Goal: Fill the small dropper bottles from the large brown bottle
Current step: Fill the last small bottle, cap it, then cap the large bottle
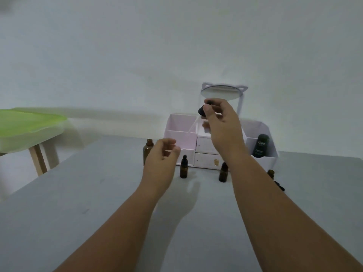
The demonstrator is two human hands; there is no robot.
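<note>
From the head camera, the right hand (222, 124) was raised above the tabletop (98, 193), its thumb and fingers (207, 112) pinching a black dropper cap (202, 110) in front of a round mirror (221, 93). The left hand (161, 154) hung lower, its fingers (170, 142) loosely curled and holding nothing. Just behind it stood the large brown bottle (148, 148), upright with its neck uncapped; whether the hand touched it could not be told.

A small dropper bottle (183, 169) with a black top stood between the two forearms. A second small bottle (223, 172) stood partly behind the right forearm. A third small bottle (271, 173) stood further right with a black dropper (280, 185) lying beside it.

At the back sat a white organiser (206, 146) with drawers, and a dark green bottle (260, 146) stood in its right compartment. A green-topped table (29, 122) stood off to the left.
</note>
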